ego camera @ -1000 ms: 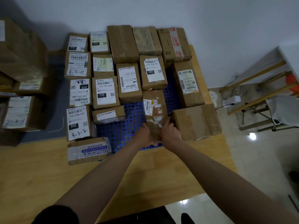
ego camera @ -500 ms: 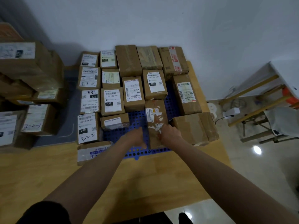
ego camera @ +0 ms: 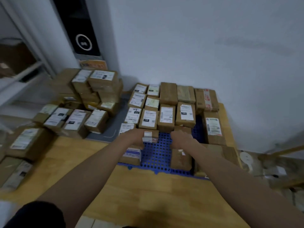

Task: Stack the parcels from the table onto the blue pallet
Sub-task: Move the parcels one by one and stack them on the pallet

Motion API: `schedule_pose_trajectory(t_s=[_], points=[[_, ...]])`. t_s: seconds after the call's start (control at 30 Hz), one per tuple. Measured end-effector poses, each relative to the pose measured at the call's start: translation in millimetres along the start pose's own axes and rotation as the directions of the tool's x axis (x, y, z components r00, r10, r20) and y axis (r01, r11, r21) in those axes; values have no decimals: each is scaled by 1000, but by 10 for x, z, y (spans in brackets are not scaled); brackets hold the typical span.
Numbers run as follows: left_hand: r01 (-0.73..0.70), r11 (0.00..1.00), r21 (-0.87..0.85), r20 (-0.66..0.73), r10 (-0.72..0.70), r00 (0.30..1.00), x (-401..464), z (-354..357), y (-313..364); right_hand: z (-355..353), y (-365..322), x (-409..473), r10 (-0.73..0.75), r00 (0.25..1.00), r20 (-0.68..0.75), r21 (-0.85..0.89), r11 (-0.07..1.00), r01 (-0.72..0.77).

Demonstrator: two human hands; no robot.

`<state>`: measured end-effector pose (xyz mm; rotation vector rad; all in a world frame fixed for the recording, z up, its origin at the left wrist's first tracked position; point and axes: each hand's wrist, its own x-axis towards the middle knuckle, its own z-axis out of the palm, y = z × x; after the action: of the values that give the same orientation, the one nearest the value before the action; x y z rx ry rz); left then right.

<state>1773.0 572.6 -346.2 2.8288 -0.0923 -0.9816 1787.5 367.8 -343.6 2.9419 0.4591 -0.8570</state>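
Hands over blue pallet [ego camera: 156, 153]: left hand [ego camera: 134, 137] grips small labelled parcel [ego camera: 150, 136]; right hand [ego camera: 180, 139] curled, grip unclear. Best: slide parcel far, flush against row, leave near gap free.

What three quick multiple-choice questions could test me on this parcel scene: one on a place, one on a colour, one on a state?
1. Where is the bare patch of pallet?
A. near edge, between the hands
B. back corner
C. far left

2. What colour is the pallet?
A. green
B. blue
C. red

3. What is the left hand doing?
A. hanging idle
B. waving
C. touching a small labelled parcel

Answers: 1 A, perforated surface shows there; 2 B, plainly blue; 3 C, it lies against the parcel, the exact grip blurred.
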Motion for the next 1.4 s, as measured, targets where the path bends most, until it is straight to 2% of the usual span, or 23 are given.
schedule_pose_trajectory(t_s=[0.2,0.37,0.67,1.1,1.27,1.4], points=[[136,988,-70,-51,-140,989,-579,197,-504,-46,-529,-79,-115,990,-80,-64,992,110],[278,947,-158,-80,-293,953,-1090,425,-963,-30,-1175,-135,-245,965,-93,-136,963,231],[402,878,-261,-68,-432,899,-1601,640,-1947,-20,-2329,-69,-454,891,-22,-196,875,442],[474,826,-306,3,-497,868,-1768,870,-3924,94,-4077,435,-423,905,43,-80,902,425],[509,803,-311,3,-534,845,-1783,1160,-4674,355,-4638,566,-346,934,91,59,938,342],[560,758,-334,24,-587,809,-1801,1367,-5026,621,-4932,652,-303,940,156,123,950,286]])
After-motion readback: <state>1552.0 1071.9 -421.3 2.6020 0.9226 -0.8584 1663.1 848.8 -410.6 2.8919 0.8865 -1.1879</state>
